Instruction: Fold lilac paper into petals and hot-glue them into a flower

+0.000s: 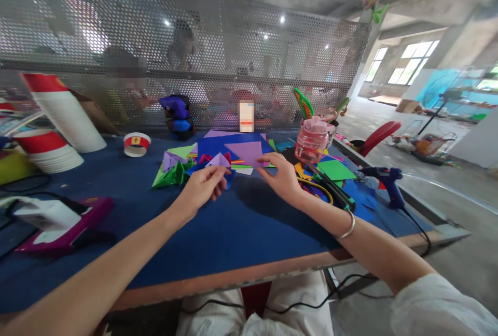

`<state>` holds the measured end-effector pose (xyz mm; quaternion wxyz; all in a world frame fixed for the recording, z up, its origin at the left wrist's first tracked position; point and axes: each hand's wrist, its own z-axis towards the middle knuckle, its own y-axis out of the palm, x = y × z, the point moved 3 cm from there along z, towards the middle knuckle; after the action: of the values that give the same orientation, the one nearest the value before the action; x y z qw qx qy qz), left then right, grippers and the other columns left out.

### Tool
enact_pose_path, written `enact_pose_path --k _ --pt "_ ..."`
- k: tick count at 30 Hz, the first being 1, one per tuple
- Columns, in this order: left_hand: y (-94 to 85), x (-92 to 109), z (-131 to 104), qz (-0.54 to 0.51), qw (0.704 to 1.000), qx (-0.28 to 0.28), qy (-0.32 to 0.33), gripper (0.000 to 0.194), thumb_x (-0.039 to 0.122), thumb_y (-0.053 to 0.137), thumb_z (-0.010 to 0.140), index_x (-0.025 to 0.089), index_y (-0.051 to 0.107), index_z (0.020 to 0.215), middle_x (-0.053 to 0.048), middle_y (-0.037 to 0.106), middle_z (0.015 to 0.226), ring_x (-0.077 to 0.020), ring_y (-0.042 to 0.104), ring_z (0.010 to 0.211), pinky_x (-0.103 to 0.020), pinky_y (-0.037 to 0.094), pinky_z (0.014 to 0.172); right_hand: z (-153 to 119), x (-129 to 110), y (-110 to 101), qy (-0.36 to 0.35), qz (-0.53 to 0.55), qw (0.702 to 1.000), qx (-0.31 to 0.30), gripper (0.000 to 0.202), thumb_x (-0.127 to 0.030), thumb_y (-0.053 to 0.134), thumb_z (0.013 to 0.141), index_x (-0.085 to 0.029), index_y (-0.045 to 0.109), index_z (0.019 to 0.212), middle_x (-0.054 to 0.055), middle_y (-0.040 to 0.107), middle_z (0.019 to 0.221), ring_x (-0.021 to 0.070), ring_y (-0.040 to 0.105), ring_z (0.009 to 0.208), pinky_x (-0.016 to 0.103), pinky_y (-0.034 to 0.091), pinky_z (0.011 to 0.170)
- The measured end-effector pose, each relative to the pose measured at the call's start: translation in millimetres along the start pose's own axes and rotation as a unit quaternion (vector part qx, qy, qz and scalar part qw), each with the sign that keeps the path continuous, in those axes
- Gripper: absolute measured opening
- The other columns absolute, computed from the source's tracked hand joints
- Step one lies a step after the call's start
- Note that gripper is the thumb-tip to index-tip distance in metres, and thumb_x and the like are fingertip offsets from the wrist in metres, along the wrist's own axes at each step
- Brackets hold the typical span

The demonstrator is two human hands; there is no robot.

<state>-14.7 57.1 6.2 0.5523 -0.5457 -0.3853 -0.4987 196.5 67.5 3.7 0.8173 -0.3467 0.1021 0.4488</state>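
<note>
My left hand (206, 183) pinches a small folded lilac paper piece (219, 161) over the blue tabletop. My right hand (278, 172) has its fingers apart at the right edge of a flat purple sheet (246, 152); whether it grips the sheet cannot be made out. Beneath that sheet lies a larger dark blue sheet (210, 145) on a stack of coloured paper. Left of my left hand sit green folded paper pieces (177, 172), with a lilac folded one (171, 161) behind them.
Paper cups (64, 113) and a purple power strip (72, 224) stand left. A short cup (137, 144) is nearer. Right are a pink jar (312, 141), a green-black cutter or stapler-like tool (334, 185) and a blue glue gun (391, 183). Mesh (249, 45) rises behind.
</note>
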Motion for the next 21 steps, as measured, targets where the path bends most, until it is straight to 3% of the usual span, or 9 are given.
enact_pose_path --k 4,7,11,14,17,21 --pt "-4.1 8.2 0.1 -0.205 0.975 -0.037 -0.082 0.045 0.057 0.052 0.086 0.017 0.062 0.102 -0.008 0.070 0.085 -0.0188 0.067 0.068 -0.026 0.054 0.054 -9.8 -14.6 1.6 -0.065 0.048 0.997 0.003 0.008 -0.015 0.054 0.086 -0.020 0.059 0.090 0.004 0.068 0.087 0.0172 0.064 0.081 0.030 0.052 0.076" --pt "-4.9 15.6 -2.1 -0.272 0.951 -0.097 -0.112 0.055 0.064 0.042 0.089 0.015 0.064 0.102 -0.012 0.072 0.092 -0.0216 0.068 0.075 -0.033 0.059 0.063 -16.2 -17.5 6.1 -0.091 0.029 0.995 -0.024 0.014 -0.010 0.050 0.086 -0.021 0.057 0.092 0.004 0.067 0.087 0.0178 0.064 0.082 0.030 0.052 0.075" --pt "-0.4 17.3 -6.6 -0.210 0.959 -0.163 -0.103 0.043 0.049 0.062 0.083 0.017 0.065 0.111 -0.009 0.072 0.101 -0.0228 0.069 0.087 -0.031 0.058 0.068 -20.0 -17.4 9.2 -0.141 0.003 0.989 -0.044 0.019 -0.007 0.049 0.087 -0.021 0.056 0.097 0.005 0.067 0.089 0.0192 0.063 0.086 0.032 0.052 0.077" --pt "4.0 15.2 -9.8 -0.141 0.968 -0.190 -0.089 0.042 0.036 0.072 0.077 0.020 0.064 0.115 -0.007 0.072 0.105 -0.0233 0.071 0.089 -0.027 0.056 0.069 -21.0 -17.4 9.3 -0.154 0.016 0.987 -0.050 0.033 -0.005 0.050 0.086 -0.021 0.052 0.115 0.005 0.067 0.094 0.0184 0.064 0.090 0.032 0.052 0.081" --pt "5.6 14.0 -10.4 -0.137 0.968 -0.195 -0.084 0.041 0.042 0.071 0.079 0.018 0.064 0.111 -0.008 0.072 0.104 -0.0223 0.072 0.083 -0.026 0.056 0.065 -21.1 -21.2 8.9 -0.196 -0.004 0.979 -0.062 0.038 -0.003 0.046 0.086 -0.021 0.054 0.118 0.007 0.066 0.098 0.0194 0.062 0.094 0.033 0.051 0.083" --pt "4.9 10.6 -8.0 -0.078 0.980 -0.181 -0.040 0.050 0.056 0.062 0.082 0.017 0.061 0.113 -0.011 0.071 0.105 -0.0229 0.070 0.084 -0.029 0.056 0.067 -20.5 -28.4 7.1 -0.271 -0.033 0.959 -0.074 0.030 0.000 0.044 0.083 -0.019 0.064 0.095 0.007 0.067 0.092 0.0209 0.059 0.096 0.035 0.047 0.082"
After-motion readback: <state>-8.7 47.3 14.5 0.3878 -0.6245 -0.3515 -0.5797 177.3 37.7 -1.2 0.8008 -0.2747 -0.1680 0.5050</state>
